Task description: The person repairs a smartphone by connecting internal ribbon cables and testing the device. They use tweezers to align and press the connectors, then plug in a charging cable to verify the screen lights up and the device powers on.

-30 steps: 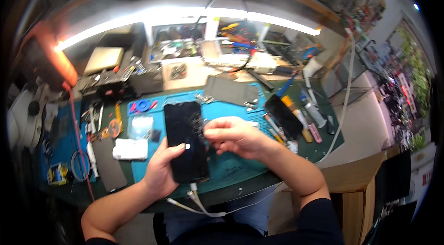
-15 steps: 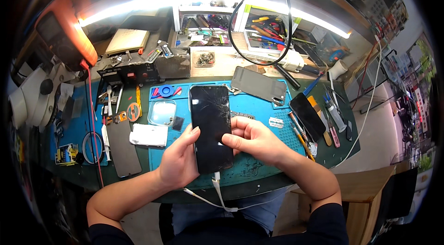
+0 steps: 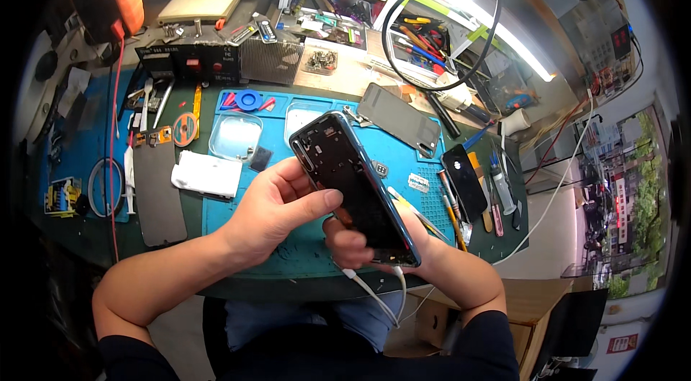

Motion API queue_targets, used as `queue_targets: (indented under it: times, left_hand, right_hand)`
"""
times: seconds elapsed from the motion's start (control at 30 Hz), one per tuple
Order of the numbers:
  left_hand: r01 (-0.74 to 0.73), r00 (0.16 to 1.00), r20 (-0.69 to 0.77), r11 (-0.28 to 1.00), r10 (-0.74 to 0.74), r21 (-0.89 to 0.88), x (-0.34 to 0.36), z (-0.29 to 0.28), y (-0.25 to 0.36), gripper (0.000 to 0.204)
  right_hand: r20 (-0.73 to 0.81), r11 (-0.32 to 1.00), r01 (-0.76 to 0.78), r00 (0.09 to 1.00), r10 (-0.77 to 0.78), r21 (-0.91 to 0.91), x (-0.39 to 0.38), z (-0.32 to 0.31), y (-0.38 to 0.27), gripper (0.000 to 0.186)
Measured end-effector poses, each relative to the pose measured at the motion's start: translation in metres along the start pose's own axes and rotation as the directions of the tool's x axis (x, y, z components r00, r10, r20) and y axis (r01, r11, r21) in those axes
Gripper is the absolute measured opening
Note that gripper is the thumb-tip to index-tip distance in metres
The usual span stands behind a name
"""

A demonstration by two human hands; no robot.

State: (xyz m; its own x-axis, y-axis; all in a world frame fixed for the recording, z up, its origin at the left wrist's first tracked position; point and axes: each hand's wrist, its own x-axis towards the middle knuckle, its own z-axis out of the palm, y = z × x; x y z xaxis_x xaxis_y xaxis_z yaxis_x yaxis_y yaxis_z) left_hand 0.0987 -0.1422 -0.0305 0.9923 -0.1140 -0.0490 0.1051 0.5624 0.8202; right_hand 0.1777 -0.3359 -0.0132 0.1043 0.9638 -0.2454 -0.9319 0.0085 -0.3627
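Observation:
A black smartphone (image 3: 353, 190) is held tilted above the blue work mat, and its dark inner side with small metal parts shows. My left hand (image 3: 284, 205) is closed on its left edge, thumb over the dark side. From the right, my right hand (image 3: 349, 241) wraps behind the lower part, and its fingertips curl around the left edge, a little blurred. A white cable (image 3: 399, 287) enters the bottom end of the phone. Beside it, a second white plug (image 3: 350, 274) hangs near my right fingers.
On the blue mat (image 3: 288, 233) lie a detached phone screen (image 3: 399, 118), a clear plastic box (image 3: 236, 135) and a razor blade (image 3: 419, 182). A white block-like piece (image 3: 206, 172) and a grey panel (image 3: 160, 197) are left. Another phone (image 3: 464, 181) and a syringe (image 3: 502, 185) lie right.
The phone has been turned from its cracked screen to its dark inner side and tilted. My right hand has moved behind its lower part. The view has shifted and tilted.

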Motion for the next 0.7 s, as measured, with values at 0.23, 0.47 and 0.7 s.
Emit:
queue_targets:
  times: [0.23, 0.47, 0.7]
  left_hand:
    - [0.081, 0.995, -0.051, 0.996, -0.083, -0.038, -0.006, 0.005, 0.014, 0.019]
    - [0.013, 0.99, -0.139, 0.998, -0.003, 0.069, -0.003, 0.006, 0.014, 0.019]
    - [-0.003, 0.982, -0.188, 0.998, 0.013, 0.056, 0.0, 0.0, 0.013, 0.023]
  right_hand:
    - [-0.187, 0.938, -0.033, 0.982, -0.035, -0.344, 0.005, 0.007, 0.004, 0.053]
    - [-0.211, 0.966, -0.005, 0.976, -0.052, -0.258, 0.004, 0.008, -0.002, 0.051]
    - [-0.262, 0.947, 0.036, 0.957, -0.125, -0.319, 0.007, 0.008, -0.002, 0.053]
